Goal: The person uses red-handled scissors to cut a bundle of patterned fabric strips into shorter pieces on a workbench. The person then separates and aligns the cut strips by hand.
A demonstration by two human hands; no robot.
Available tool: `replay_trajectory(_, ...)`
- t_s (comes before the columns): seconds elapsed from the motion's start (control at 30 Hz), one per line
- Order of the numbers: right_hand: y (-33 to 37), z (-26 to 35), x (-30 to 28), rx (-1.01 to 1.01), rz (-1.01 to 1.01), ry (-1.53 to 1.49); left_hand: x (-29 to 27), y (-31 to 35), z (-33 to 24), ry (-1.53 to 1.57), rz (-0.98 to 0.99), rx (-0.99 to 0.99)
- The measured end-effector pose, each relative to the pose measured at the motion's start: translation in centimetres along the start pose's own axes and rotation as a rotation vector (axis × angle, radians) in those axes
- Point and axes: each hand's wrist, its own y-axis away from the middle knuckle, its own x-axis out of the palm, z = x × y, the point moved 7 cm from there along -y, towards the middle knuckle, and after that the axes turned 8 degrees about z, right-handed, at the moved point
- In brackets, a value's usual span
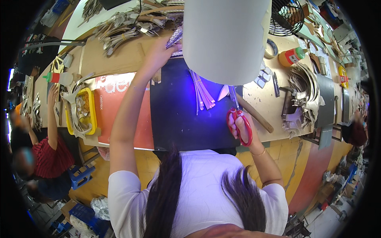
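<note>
On the black mat (178, 123): pale strips (203, 95) are lying fanned beside red-handled scissors (235, 113).
Right hand (243, 125): gripping the scissors, fingers through the loops.
Left hand (160, 52): reaching woven strips (174, 38); grasp cannot be told, the white shade (224, 39) interfering.
Risk: a leftward scissor swing could be nicking the pale strips.

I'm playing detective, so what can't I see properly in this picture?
All in the head view:
Left hand: fingertips, partly behind the white cylinder.
Strips: upper ends, behind the cylinder too.
Fan: top, cut off by the upper edge.
Person at left: head, blurred.
</note>
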Motion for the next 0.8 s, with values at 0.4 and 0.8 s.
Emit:
replay_trajectory(0.4, -2.9, 0.4, 1.6, -0.018, 0.198, 0.184, -0.5, 8.1, -3.2, 0.223, 0.348, -0.659)
replay_trajectory(0.8, -2.0, 0.5, 0.8, 0.005, 0.182, 0.268, 0.9, 9.5, -3.2, 0.452, 0.42, -0.538)
